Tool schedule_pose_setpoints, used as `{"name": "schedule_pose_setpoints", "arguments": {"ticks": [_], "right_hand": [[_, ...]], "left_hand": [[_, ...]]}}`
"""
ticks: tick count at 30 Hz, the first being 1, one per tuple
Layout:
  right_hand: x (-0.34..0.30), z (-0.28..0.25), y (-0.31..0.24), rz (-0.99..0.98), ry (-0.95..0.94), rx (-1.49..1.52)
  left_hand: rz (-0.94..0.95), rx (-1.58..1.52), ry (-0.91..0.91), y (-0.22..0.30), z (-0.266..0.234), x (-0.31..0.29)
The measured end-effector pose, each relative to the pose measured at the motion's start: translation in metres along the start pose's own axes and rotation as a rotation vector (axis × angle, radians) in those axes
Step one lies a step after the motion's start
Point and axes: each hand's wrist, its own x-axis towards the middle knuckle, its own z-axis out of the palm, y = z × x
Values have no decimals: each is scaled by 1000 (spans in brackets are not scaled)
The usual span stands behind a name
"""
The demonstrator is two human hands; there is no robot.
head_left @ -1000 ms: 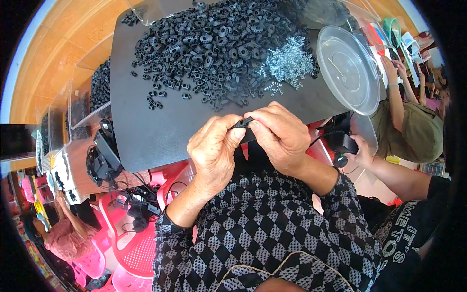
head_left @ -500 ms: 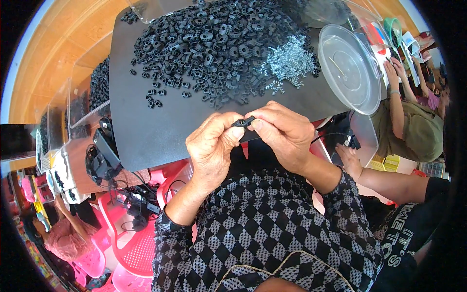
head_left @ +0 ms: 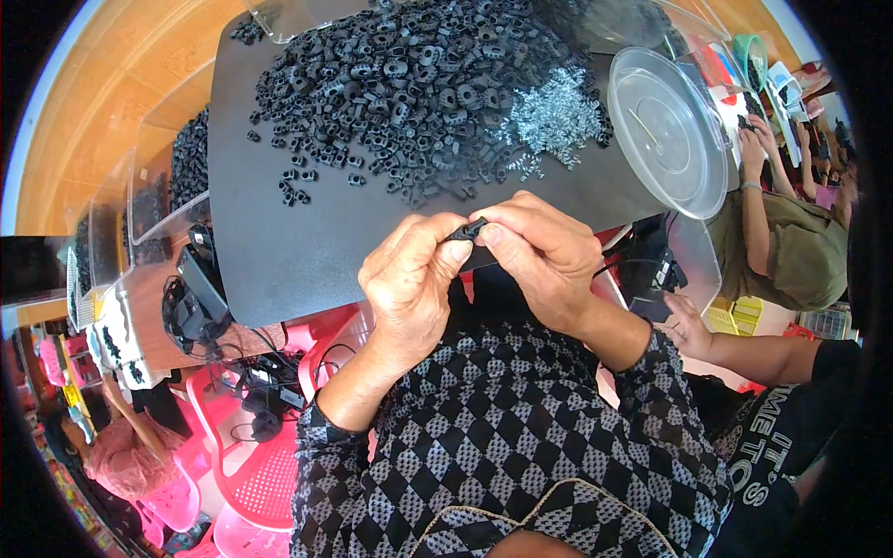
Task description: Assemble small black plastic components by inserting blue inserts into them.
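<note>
At the near edge of the dark table (head_left: pixel 307 265), I watched on my distant feed as two bare hands met over one small black part (head_left: pixel 467 231). The left hand (head_left: pixel 405 279) pinched its left end between thumb and bent forefinger; the right hand (head_left: pixel 544 265) gripped the other end the same way, so neither was free. The part was short and narrow with a knobbly outline, tilted a little upward to the right; the fingertips hid too much for me to make out its full shape.

Beyond the hands I had a broad heap of black pieces (head_left: pixel 400 102) in view, hard-looking and plastic-like, many rounded and pierced with holes, thinning to scattered bits along its left and near fringe. Against its right side lay a pile of silvery coils (head_left: pixel 558 116), fine, wiry and bright beside the smooth, dull tabletop. Further right I saw a clear round lid (head_left: pixel 684 181), shallow and ringed with ridges, with a thin pale stick (head_left: pixel 644 128) lying across it.

Closer in, the sleeves and front of the checked garment (head_left: pixel 493 400) showed textured grey and black diamonds. To the left I picked out a glossy pink chair (head_left: pixel 256 479) with a perforated seat.
</note>
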Motion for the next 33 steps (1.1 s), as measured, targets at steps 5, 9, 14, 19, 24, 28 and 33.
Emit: {"name": "schedule_pose_setpoints", "arguments": {"ticks": [5, 9, 14, 19, 24, 28, 33], "right_hand": [[1, 2, 6, -199, 26, -109], [-1, 1, 9, -340, 7, -188], [-1, 3, 9, -419, 41, -234], [-3, 2, 13, -443, 28, -247], [-6, 4, 22, -448, -11, -279], [-4, 5, 21, -444, -74, -249], [2, 3, 6, -360, -145, -310]], "left_hand": [[-91, -47, -21, 1, -1, -2], [-48, -7, -12, -1, 0, -4], [105, 77, 27, -2, 2, -4], [186, 161, 41, -5, 7, -2], [190, 188, 16, -9, 7, -3], [11, 109, -22, -7, 2, -5], [-381, -303, 39, 2, -4, 0]]}}
